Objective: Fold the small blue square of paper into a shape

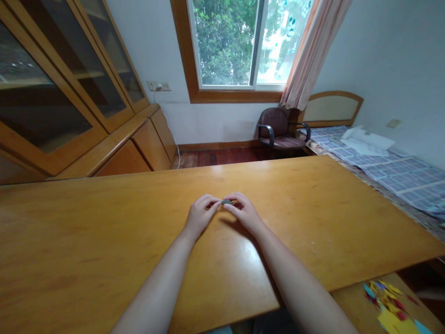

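A small dark grey-green piece [227, 202] is pinched between my two hands, just above the wooden table [132, 241]. It is too small for me to tell its kind. My left hand [202, 211] closes thumb and forefinger on its left end. On the other side my right hand [243, 211] grips it between thumb and fingers, which cover part of it. A shadow of the right hand falls on the tabletop below.
Colourful paper scraps [385, 297] lie on a lower surface at the bottom right. Beyond the table stand a maroon armchair [278, 127] and a bed [392, 162] with a checked cover. A glass-fronted cabinet [100, 125] lines the left side, with a white cord [169, 124] hanging beside it.
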`<action>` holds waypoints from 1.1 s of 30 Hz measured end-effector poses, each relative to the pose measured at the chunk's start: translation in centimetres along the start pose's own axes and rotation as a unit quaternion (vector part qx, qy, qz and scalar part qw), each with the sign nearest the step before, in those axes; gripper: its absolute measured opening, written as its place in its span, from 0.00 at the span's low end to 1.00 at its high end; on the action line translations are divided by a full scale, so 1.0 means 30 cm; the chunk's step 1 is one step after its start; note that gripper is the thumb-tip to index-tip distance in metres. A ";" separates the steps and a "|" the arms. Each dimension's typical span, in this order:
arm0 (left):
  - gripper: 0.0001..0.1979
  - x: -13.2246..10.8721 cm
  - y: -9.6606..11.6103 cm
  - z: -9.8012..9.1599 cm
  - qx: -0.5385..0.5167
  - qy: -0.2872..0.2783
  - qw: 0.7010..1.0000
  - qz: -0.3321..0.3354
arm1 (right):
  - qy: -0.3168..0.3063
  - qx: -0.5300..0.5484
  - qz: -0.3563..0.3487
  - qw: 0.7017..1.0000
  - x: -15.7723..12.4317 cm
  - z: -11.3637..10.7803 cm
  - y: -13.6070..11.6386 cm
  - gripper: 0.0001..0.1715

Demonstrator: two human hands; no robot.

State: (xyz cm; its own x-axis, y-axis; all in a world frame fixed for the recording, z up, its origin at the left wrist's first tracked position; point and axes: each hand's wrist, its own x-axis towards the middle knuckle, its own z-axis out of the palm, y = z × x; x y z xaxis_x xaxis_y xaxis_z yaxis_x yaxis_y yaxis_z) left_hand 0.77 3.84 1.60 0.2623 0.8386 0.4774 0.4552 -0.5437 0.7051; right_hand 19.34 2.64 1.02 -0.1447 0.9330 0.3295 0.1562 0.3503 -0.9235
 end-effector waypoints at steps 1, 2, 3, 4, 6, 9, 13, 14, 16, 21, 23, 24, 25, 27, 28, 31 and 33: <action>0.09 -0.001 0.000 0.000 -0.004 -0.001 1.000 -0.008 | 0.000 -0.006 0.006 1.000 -0.001 0.002 0.001 0.11; 0.09 -0.001 0.000 0.001 -0.011 -0.002 1.000 -0.015 | 0.003 -0.011 0.014 1.000 -0.001 0.004 0.003 0.11; 0.09 -0.002 -0.001 0.001 -0.018 -0.006 1.000 -0.021 | 0.007 -0.013 0.022 1.000 -0.001 0.006 0.007 0.11; 0.09 -0.002 -0.002 0.002 -0.024 -0.011 0.999 -0.026 | 0.010 -0.015 0.030 0.999 0.000 0.008 0.012 0.11; 0.09 -0.002 -0.006 0.003 -0.030 -0.021 0.999 -0.033 | 0.012 -0.014 0.043 0.999 0.001 0.012 0.022 0.11; 0.09 -0.002 -0.010 0.004 -0.033 -0.031 0.998 -0.035 | 0.009 -0.022 0.044 0.999 0.001 0.015 0.029 0.11; 0.09 -0.001 -0.012 0.007 -0.027 -0.042 0.998 -0.029 | -0.002 -0.054 0.032 0.998 -0.001 0.018 0.022 0.10; 0.09 0.000 -0.011 0.007 -0.023 -0.046 0.998 -0.026 | -0.004 -0.061 0.029 0.998 -0.001 0.019 0.020 0.10; 0.08 0.001 -0.008 0.008 -0.016 -0.050 0.998 -0.022 | -0.003 -0.070 0.023 0.997 -0.002 0.019 0.017 0.09; 0.08 0.004 -0.002 0.006 -0.011 -0.055 0.998 -0.022 | 0.005 -0.077 0.028 0.997 0.000 0.017 0.025 0.09; 0.08 0.005 -0.003 0.005 -0.011 -0.056 0.998 -0.023 | 0.004 -0.078 0.037 0.996 0.001 0.016 0.026 0.10; 0.08 0.005 -0.004 0.005 -0.011 -0.057 0.998 -0.024 | 0.003 -0.077 0.040 0.996 0.001 0.016 0.026 0.10; 0.08 0.005 -0.005 0.004 -0.010 -0.058 0.998 -0.025 | 0.004 -0.074 0.041 0.996 0.001 0.015 0.024 0.10; 0.09 0.005 -0.009 0.004 -0.007 -0.059 0.998 -0.029 | 0.010 -0.070 0.043 0.997 0.001 0.013 0.021 0.10; 0.09 0.006 -0.010 0.005 -0.005 -0.059 0.998 -0.031 | 0.015 -0.069 0.045 0.996 0.001 0.012 0.019 0.10; 0.09 0.006 -0.014 0.006 0.001 -0.054 0.998 -0.040 | 0.028 -0.070 0.052 0.996 0.001 0.011 0.018 0.10; 0.09 0.007 -0.017 0.006 0.002 -0.053 0.998 -0.042 | 0.030 -0.069 0.056 0.996 0.001 0.012 0.022 0.09</action>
State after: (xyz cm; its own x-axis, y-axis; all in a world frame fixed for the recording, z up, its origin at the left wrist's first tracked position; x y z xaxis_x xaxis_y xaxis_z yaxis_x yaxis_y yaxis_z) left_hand 0.75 4.31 1.24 0.3115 0.8798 0.3590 0.4824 -0.4720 0.7380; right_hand 19.10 2.87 0.34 -0.0609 0.9689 0.2400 0.3014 0.2471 -0.9209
